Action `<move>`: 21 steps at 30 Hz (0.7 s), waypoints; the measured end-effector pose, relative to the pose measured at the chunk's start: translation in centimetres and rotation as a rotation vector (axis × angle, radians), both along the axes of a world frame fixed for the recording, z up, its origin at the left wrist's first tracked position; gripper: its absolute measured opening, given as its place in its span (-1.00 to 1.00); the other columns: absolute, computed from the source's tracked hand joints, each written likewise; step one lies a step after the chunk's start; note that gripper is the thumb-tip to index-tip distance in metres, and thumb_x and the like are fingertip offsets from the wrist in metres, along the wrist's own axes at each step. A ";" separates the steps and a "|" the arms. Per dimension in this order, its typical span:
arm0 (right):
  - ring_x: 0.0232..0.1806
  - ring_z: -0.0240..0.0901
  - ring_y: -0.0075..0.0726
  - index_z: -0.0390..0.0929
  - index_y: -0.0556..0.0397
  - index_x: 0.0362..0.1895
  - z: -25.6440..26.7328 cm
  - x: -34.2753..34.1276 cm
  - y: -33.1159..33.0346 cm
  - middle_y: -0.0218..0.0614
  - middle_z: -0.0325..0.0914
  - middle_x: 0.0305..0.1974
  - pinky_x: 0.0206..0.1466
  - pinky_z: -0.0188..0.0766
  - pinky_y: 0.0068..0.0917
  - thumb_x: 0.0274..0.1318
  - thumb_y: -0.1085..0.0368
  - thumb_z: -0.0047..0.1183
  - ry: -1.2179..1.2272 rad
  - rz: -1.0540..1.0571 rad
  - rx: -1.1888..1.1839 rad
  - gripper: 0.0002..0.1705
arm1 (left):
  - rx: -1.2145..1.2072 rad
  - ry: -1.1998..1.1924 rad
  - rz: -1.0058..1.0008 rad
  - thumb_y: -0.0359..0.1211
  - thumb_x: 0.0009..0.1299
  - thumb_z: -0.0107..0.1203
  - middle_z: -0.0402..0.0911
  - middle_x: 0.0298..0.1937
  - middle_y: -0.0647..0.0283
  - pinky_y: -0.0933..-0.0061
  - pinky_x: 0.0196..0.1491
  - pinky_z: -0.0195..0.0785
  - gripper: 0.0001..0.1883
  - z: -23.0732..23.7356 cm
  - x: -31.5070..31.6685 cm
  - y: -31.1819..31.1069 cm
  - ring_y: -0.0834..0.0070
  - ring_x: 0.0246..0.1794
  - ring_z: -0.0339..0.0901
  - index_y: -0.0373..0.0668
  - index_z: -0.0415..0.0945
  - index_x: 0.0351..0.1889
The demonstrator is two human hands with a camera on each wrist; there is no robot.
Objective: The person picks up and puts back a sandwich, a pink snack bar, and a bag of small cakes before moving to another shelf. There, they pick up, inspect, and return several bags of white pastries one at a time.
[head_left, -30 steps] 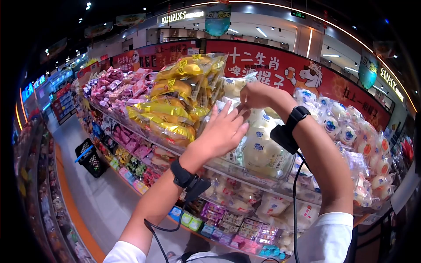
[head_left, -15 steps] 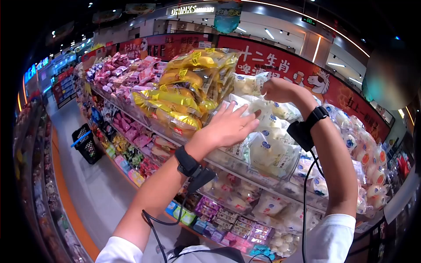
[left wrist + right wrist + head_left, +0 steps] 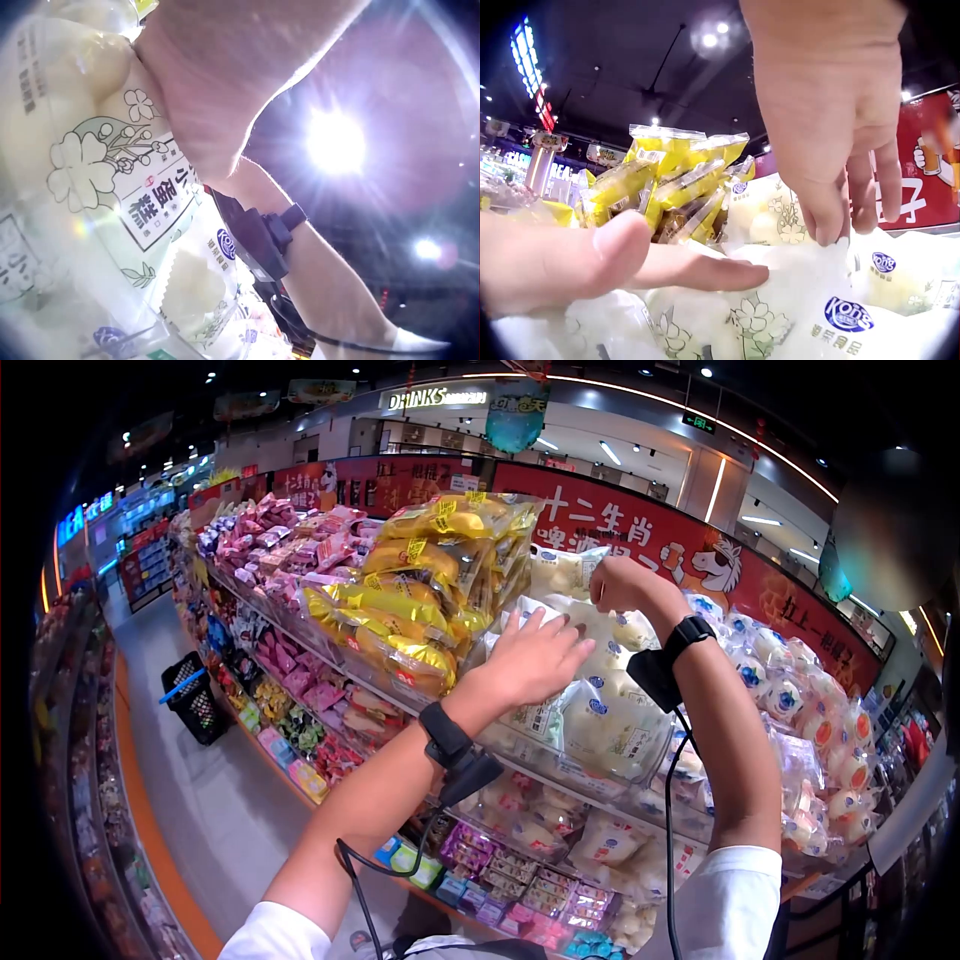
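Right wrist view shows a white Kong cake bag [image 3: 821,291] at the top of the display, its upper edge apparently pinched between the thumb and fingers of the right hand [image 3: 840,135], which reaches down from above. Just beside it the left hand [image 3: 530,663] lies palm down with its fingers extended over the neighbouring bags, gripping nothing that shows. Under and around both hands is a heap of white cake bags [image 3: 610,728], held in front by a clear bin wall [image 3: 570,768]. The step in hand looks like positioning a bag on this heap while the other hand steadies the rest; whether it is being drawn out or settled in, I cannot tell. Either way, the next move would seem to call for a firm pinch on the slick film and light pressure from the left palm, since the soft neighbours could slide. To the left of the heap are yellow-wrapped packs [image 3: 410,610], then small pink packets [image 3: 285,555]; to the right, clear bags with blue and red logos [image 3: 790,695]. Behind runs a red horse banner [image 3: 715,570], and a black basket [image 3: 198,705] stands on the aisle floor.
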State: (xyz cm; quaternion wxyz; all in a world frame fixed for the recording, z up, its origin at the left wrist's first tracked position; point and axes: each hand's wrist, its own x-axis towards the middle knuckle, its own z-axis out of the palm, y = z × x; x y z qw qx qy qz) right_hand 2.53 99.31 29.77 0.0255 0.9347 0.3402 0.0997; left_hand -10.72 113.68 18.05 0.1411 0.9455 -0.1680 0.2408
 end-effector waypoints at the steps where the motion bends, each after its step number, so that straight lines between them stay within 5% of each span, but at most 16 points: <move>1: -0.18 0.64 -0.11 0.55 0.04 0.02 0.1 0.0 0.6 -0.18 0.65 -0.24 -0.16 0.57 -0.22 -0.08 0.25 0.27 -0.162 -0.001 0.087 -0.51 | 0.017 -0.018 0.011 0.05 0.60 -0.44 0.26 0.46 -0.03 -0.28 0.49 -0.24 -0.39 -0.2 0.2 0.0 -0.14 0.51 0.05 -0.13 0.34 0.37; 2: -0.12 0.63 -0.09 0.54 0.03 0.05 0.2 -0.1 0.9 -0.18 0.65 -0.20 -0.13 0.56 -0.22 -0.10 0.25 0.28 -0.324 -0.002 0.173 -0.47 | 0.034 -0.036 0.023 0.05 0.60 -0.44 0.27 0.45 -0.03 -0.29 0.48 -0.23 -0.39 -0.7 0.6 0.0 -0.15 0.51 0.05 -0.13 0.34 0.37; 3: 0.12 0.52 -0.02 0.43 -0.05 0.20 0.0 0.2 0.9 -0.15 0.56 0.04 0.12 0.49 -0.09 -0.12 0.14 0.34 -0.338 0.047 0.244 -0.28 | 0.047 -0.054 0.034 0.04 0.60 -0.43 0.28 0.43 -0.03 -0.31 0.47 -0.23 -0.39 -1.0 0.8 0.0 -0.16 0.50 0.06 -0.13 0.34 0.37; 7: 0.28 0.34 0.16 0.25 -0.10 0.32 -1.7 2.5 1.5 -0.06 0.39 0.22 0.35 0.18 0.25 -0.23 -0.03 0.46 -0.343 0.039 0.125 0.00 | 0.029 -0.035 0.015 0.03 0.60 -0.43 0.32 0.40 -0.03 -0.32 0.46 -0.20 -0.41 -0.5 0.3 0.0 -0.18 0.49 0.08 -0.14 0.35 0.35; 13: 0.08 0.53 0.01 0.53 0.03 0.11 1.7 -0.1 -0.4 -0.12 0.58 0.03 0.12 0.51 -0.17 -0.22 -0.02 0.41 -0.414 0.067 0.058 -0.24 | 0.016 -0.053 0.028 0.03 0.60 -0.40 0.33 0.39 -0.05 -0.31 0.47 -0.21 -0.42 -0.7 0.5 0.0 -0.16 0.49 0.09 -0.14 0.37 0.32; 16: -0.05 0.60 -0.02 0.60 0.12 0.03 4.8 -4.9 -2.2 0.00 0.62 -0.06 0.00 0.52 -0.19 -0.20 -0.04 0.42 -0.034 -0.180 -0.009 -0.29 | 0.001 -0.043 0.032 0.07 0.59 -0.39 0.32 0.41 -0.05 -0.30 0.47 -0.22 -0.40 -0.5 0.5 -0.2 -0.15 0.49 0.09 -0.12 0.38 0.32; 21: -0.11 0.63 0.00 0.66 0.18 -0.03 3.6 -6.6 -5.7 0.01 0.67 -0.19 -0.05 0.54 -0.21 -0.21 -0.21 0.37 -0.074 -0.259 -0.148 -0.21 | -0.039 -0.033 0.014 0.13 0.57 -0.36 0.32 0.42 -0.03 -0.29 0.49 -0.24 -0.37 -0.3 0.2 -0.3 -0.13 0.51 0.07 -0.08 0.37 0.34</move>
